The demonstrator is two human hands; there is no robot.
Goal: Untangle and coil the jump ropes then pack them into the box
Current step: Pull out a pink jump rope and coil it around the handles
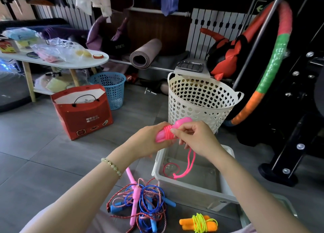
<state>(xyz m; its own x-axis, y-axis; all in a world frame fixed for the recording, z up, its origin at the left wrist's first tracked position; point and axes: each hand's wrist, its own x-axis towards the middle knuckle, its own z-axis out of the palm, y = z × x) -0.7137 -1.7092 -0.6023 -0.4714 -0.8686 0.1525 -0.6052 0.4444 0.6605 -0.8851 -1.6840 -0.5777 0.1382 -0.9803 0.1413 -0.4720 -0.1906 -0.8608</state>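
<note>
My left hand grips the pink handles of a pink jump rope, with several turns of its cord wound round them. My right hand pinches the cord right beside those turns. The loose end of the pink cord hangs down into the clear plastic box below my hands. On the floor in front of the box lies a tangle of blue, red-striped and pink ropes. An orange-handled rope wound with yellow-green cord lies coiled at the bottom.
A white heart-pattern basket stands behind the box. To the left stand a red paper bag and a blue basket. A white low table, a rolled mat and a black gym frame with a padded hoop surround the spot.
</note>
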